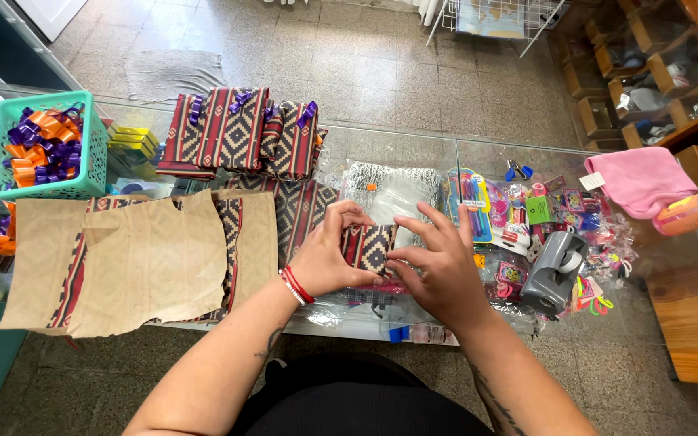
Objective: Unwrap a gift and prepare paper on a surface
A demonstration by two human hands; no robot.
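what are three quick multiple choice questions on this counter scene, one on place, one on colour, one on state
1. Where is the teal basket?
A. at the far left of the counter
B. under the pink cloth
C. on the floor

2. What colours are the ribbon bows in it?
A. green and white
B. orange and purple
C. black and gold

3. How is the small patterned packet held?
A. lying untouched
B. by one hand only
C. between both hands

Answers: 1 A, it stands at the counter's left end. 2 B, orange and purple bows fill it. 3 C, the left hand and the right hand both grip it, over the glass counter.
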